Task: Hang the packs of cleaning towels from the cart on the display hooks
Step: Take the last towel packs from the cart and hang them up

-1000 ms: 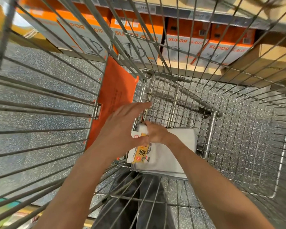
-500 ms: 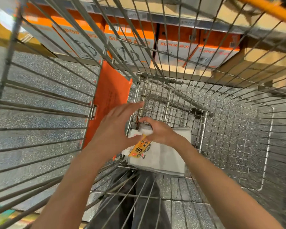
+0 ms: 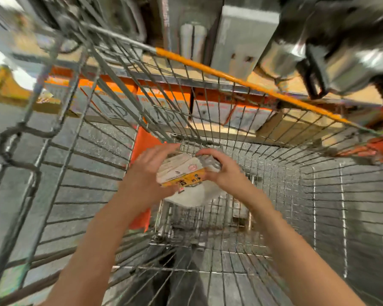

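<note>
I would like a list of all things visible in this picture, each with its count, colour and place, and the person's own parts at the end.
Pack of cleaning towels: one stack, white with a yellow-orange label, held above the cart's floor between both hands.
Cart: one, grey wire, fills most of the view.
Cart rim strip: one, orange, along the far top edge.
Orange flap: one, inside the cart's left wall.
Boxes: several, orange and white, on a low shelf beyond the cart; the count is blurred.
Metal cookware: shiny silver and black, top right; blurred.
Floor: grey speckled, seen through the wires.
Left hand: holds the pack's left side.
Right hand: grips the pack's right side.
</note>
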Motion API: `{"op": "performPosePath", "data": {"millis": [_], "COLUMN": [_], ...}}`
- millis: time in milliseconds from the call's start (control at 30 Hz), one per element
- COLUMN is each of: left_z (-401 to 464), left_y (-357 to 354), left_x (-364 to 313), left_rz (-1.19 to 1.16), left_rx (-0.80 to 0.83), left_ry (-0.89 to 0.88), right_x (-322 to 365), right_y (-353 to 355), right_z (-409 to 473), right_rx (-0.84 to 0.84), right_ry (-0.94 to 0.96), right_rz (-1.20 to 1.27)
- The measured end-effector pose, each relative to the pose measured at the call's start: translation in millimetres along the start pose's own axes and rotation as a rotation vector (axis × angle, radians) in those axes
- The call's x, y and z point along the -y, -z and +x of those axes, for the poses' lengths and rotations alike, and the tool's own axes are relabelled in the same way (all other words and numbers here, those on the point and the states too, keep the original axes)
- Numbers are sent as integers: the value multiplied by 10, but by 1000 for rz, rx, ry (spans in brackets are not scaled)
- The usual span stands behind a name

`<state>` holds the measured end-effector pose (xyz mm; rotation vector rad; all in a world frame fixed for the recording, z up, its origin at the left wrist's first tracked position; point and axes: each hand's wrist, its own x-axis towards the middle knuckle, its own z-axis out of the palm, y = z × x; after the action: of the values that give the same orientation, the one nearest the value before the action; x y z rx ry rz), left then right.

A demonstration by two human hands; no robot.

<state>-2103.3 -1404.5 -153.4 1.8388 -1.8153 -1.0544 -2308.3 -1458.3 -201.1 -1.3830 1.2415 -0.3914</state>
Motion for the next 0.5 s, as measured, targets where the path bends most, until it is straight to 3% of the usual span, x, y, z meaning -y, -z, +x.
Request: {"op": "performPosePath", "data": {"millis": [500], "left_z": [-100], "left_y": [1489], "left_x": [-1218], "left_rz": [120], "left_rx": [-372], "left_ry": [-275], "right_x": [2061], "right_y": [852], "right_z": [-880], "right_rx": [-220], "right_ry": [359], "right_rz": [205]}}
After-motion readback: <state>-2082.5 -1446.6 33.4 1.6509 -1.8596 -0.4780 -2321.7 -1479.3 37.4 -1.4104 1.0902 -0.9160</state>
